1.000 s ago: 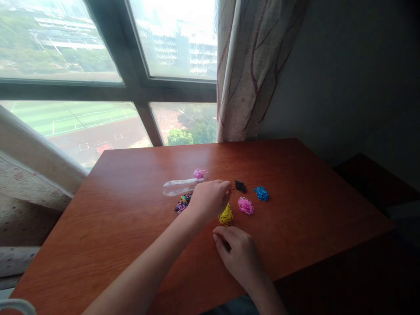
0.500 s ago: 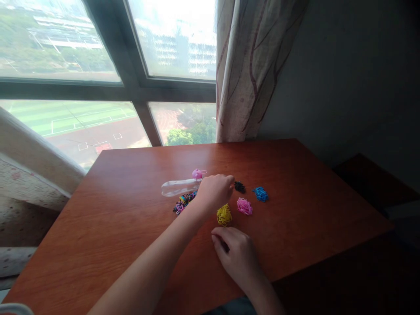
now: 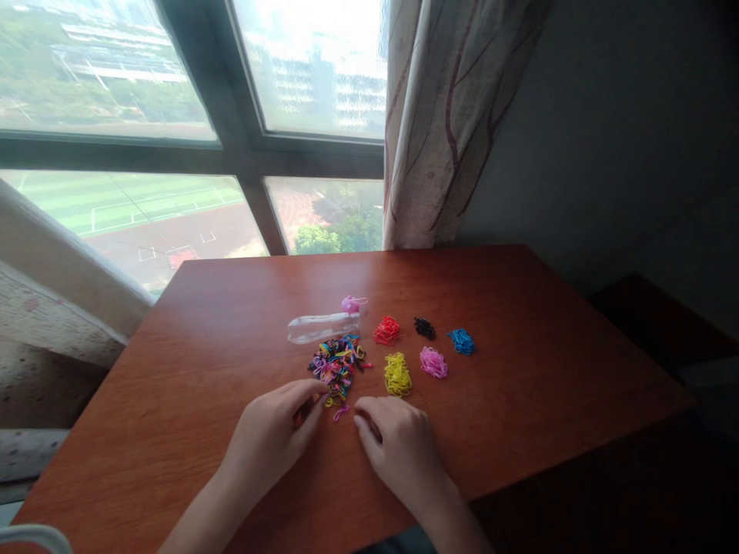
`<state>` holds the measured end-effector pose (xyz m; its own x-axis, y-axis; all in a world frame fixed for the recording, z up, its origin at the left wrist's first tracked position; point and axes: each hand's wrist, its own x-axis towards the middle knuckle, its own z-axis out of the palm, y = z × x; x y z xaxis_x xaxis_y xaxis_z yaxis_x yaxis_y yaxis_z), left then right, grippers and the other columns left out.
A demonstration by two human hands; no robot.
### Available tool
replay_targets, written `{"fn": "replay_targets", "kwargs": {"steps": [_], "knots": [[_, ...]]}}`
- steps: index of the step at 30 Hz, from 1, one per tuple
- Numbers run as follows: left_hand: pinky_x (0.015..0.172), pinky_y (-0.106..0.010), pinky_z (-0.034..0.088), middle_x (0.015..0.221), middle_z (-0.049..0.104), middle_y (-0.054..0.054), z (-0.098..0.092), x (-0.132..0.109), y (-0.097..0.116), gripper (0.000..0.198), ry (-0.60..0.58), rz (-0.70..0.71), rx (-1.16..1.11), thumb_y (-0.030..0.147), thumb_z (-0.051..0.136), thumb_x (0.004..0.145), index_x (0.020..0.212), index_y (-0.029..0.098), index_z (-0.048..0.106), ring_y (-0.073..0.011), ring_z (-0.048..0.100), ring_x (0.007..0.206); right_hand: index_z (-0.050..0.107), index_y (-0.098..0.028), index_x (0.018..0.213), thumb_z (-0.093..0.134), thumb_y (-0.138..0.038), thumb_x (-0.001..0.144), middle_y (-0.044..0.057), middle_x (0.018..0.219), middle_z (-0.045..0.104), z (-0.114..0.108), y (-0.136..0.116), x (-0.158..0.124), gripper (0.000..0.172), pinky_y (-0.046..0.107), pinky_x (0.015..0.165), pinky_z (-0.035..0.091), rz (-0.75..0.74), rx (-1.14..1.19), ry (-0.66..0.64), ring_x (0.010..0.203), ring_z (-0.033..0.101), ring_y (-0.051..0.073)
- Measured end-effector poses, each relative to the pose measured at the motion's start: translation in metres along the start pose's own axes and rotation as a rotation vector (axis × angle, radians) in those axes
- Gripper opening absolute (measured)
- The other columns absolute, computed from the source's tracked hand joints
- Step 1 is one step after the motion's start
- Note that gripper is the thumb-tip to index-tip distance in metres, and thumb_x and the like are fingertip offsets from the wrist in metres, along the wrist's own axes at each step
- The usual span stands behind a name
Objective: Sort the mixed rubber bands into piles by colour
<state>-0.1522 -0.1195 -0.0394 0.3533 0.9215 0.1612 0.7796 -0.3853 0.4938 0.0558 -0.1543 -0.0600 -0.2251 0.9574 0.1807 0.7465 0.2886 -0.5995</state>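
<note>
A mixed pile of small coloured rubber bands (image 3: 338, 362) lies on the wooden table. My left hand (image 3: 277, 431) is at its near edge, thumb and forefinger pinched against the bands; whatever is between them is hidden. Just to the right, my right hand (image 3: 401, 446) rests on the table, fingers curled and tips closed, with no held thing discernible. Between the hands sits a single pink rubber band (image 3: 341, 413). Sorted heaps spread to the right: yellow bands (image 3: 398, 375), red bands (image 3: 386, 330), black bands (image 3: 424, 328), pink bands (image 3: 433, 362) and blue bands (image 3: 462, 341).
Behind the mixed pile a clear plastic container (image 3: 317, 328) lies on its side, a pink cap (image 3: 349, 305) by its end. The table (image 3: 519, 400) meets a window (image 3: 323, 215) at the back, with a curtain (image 3: 439, 138) beside it.
My left hand has come back from above the red heap to the mixed pile, uncovering the red bands and the pile. My right hand has shifted slightly left.
</note>
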Motion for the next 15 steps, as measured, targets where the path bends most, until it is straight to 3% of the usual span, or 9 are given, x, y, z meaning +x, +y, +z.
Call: {"fn": "replay_targets", "kwargs": {"steps": [5,15], "knots": [[0.065,-0.022,0.052,0.085,0.076,0.0,0.008,-0.019,-0.014,0.018,0.12,-0.019,-0.067,0.03,0.052,0.092,0.095,0.023,0.068,-0.0148,0.07,0.071,0.063,-0.025,0.092,0.059,-0.015,0.09,-0.001,0.084,0.07,0.008,-0.012,0.007,0.011,0.025,0.068,0.036,0.02,-0.022,-0.009,0.078,0.063,0.017],[0.067,-0.023,0.053,0.089,0.076,0.0,0.011,-0.019,-0.012,0.019,0.107,-0.027,0.009,0.032,0.051,0.092,0.095,0.024,0.068,-0.0163,0.072,0.075,0.059,-0.023,0.08,0.06,-0.013,0.089,-0.001,0.076,0.066,0.011,-0.013,0.004,0.013,0.025,0.065,0.033,0.016,-0.028,0.03,0.072,0.059,0.015]]}}
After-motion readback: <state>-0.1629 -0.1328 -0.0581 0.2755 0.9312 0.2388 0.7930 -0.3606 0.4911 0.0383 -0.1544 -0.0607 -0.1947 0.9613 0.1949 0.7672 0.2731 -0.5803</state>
